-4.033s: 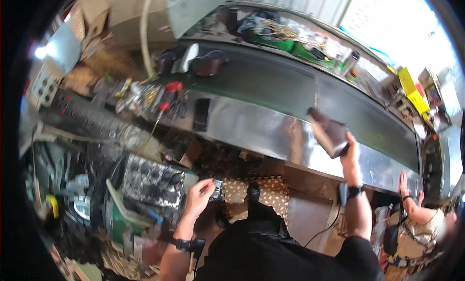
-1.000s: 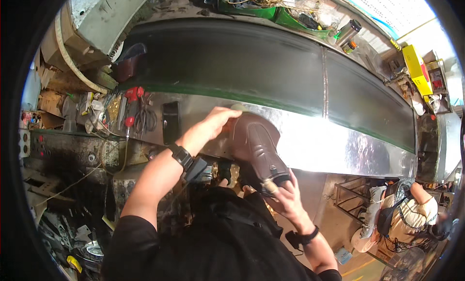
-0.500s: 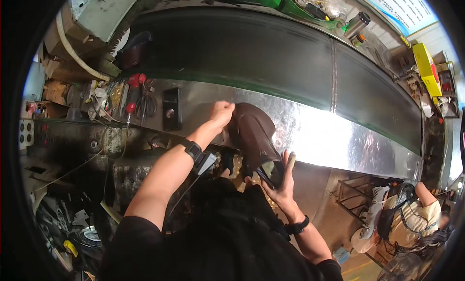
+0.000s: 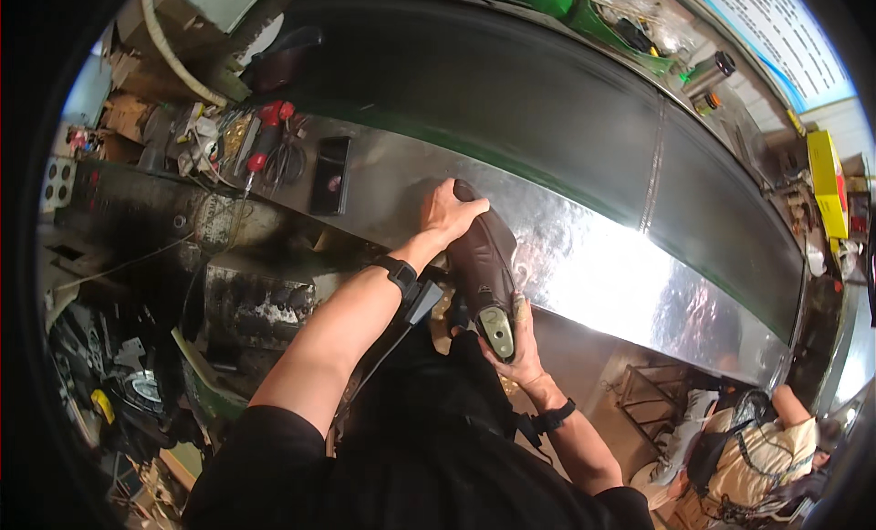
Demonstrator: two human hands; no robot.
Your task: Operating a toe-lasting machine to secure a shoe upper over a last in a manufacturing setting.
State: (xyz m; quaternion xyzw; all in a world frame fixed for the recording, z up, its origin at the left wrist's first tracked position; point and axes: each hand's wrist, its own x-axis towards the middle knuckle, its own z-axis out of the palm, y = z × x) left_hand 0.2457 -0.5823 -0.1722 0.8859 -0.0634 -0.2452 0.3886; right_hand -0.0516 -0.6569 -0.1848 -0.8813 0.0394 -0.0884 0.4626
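A dark brown leather shoe upper [image 4: 481, 263] is stretched over a green shoe last [image 4: 497, 333], whose flat top with a hole shows in the collar. It is held at a slant over the metal ledge's front edge, toe pointing away from me. My left hand [image 4: 445, 214] is closed around the toe end, thumb laid across its top. Nearer my body, my right hand [image 4: 522, 350] grips the heel end from the right, fingers along its side. The undersides of the shoe and some fingers are hidden.
A shiny metal ledge [image 4: 584, 297] borders a dark conveyor belt [image 4: 511, 101]. On the ledge's left part lie a black phone [image 4: 331, 176] and a red heat gun [image 4: 266, 137] with its cord. Another dark shoe [image 4: 285, 60] sits on the belt. A person [image 4: 757, 448] sits at lower right.
The shoe has been turned so the last's green top faces up. My left hand has shifted from beside the toe to over it. The whole view has also shifted.
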